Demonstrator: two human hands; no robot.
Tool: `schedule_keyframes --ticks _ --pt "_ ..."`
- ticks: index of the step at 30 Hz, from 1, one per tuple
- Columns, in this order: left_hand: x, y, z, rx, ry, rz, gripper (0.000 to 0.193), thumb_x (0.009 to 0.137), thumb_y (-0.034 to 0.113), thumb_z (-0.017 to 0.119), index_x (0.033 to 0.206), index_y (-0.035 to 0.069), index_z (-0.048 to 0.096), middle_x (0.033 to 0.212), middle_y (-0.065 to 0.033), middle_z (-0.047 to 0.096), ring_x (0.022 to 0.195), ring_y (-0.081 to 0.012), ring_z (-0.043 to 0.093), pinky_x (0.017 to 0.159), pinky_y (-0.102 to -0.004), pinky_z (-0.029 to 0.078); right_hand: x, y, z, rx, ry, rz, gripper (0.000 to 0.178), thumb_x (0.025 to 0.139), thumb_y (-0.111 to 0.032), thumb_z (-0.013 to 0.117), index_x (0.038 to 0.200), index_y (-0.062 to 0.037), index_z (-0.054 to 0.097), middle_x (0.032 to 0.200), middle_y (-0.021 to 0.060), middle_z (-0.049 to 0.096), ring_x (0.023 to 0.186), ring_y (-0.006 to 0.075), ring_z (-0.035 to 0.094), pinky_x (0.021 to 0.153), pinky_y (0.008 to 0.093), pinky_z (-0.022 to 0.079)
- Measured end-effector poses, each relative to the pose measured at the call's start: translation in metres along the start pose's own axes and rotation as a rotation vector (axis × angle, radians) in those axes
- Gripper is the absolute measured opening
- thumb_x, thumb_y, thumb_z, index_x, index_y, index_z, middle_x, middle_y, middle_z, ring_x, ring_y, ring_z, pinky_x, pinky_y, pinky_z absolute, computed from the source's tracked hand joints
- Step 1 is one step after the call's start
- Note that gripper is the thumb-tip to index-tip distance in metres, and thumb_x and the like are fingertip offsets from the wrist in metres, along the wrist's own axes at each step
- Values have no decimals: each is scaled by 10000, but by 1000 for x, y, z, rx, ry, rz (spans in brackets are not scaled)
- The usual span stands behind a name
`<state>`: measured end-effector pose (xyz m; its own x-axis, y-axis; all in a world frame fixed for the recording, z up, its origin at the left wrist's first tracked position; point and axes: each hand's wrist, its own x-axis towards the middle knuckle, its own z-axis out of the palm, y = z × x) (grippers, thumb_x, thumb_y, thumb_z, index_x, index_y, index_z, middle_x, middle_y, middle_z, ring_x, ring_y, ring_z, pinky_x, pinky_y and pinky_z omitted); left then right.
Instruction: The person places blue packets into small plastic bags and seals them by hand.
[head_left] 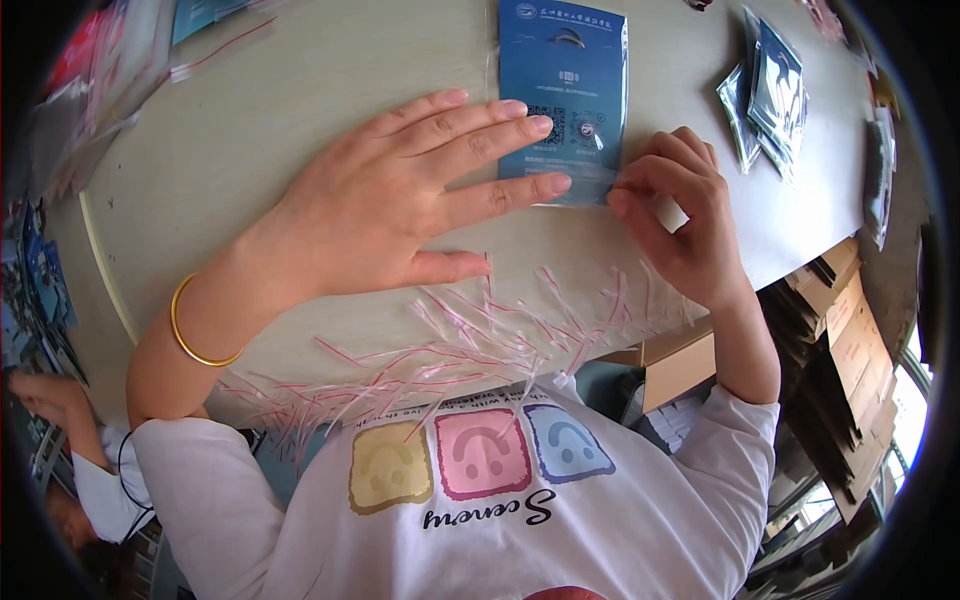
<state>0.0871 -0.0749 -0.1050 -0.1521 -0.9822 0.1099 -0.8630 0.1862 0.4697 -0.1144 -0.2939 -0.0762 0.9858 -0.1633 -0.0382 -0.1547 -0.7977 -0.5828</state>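
Note:
A blue printed card lies on the table in a clear plastic sleeve, its near edge toward me. My left hand rests flat with fingers spread, the fingertips on the left part of the sleeve. At the sleeve's near right corner, the thumb and index finger of my right hand are pinched together on the plastic edge. Many thin clear strips with red lines lie heaped along the table's near edge, just below both hands; some hang over it.
Several sleeved dark blue packs are piled at the far right of the table. Plastic bags crowd the far left corner. Flattened cardboard stands beyond the right edge. Another person is at the lower left.

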Motion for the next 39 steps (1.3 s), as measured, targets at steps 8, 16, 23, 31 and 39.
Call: schedule_keyframes --ticks 8,16,23,31,39 --pt "-1 0 0 -18 -7 -12 837 728 351 798 1515 290 520 1630 -36 395 1488 -239 382 1225 -467 302 1 -3 2 -17 13 26 86 823 -59 729 815 -23 651 799 61 562 780 216 490 746 349 381" --pt "-2 -1 0 -25 -2 -12 825 733 356 794 1510 280 527 1627 -36 399 1488 -240 382 1226 -472 301 2 -6 2 -34 -2 48 87 839 -77 721 805 -40 650 785 51 570 785 213 504 775 359 374" --pt "-2 -2 1 -26 0 -4 825 738 356 794 1512 264 525 1626 -37 399 1490 -238 379 1226 -468 301 3 -6 2 -36 -8 64 82 848 -96 715 805 -55 659 777 45 577 794 216 522 807 366 372" --pt "-1 -2 1 -16 0 -9 840 734 356 798 1519 261 516 1625 -36 400 1493 -233 374 1225 -466 304 3 -8 3 -66 20 44 115 803 -48 732 778 -26 622 771 56 549 761 212 489 717 350 387" --pt "-2 0 -1 2 -18 4 855 721 337 807 1519 240 517 1617 -58 405 1476 -281 393 1215 -475 317 -6 -3 -1 -146 44 167 185 774 -66 796 744 -26 618 744 53 560 754 196 523 679 333 419"
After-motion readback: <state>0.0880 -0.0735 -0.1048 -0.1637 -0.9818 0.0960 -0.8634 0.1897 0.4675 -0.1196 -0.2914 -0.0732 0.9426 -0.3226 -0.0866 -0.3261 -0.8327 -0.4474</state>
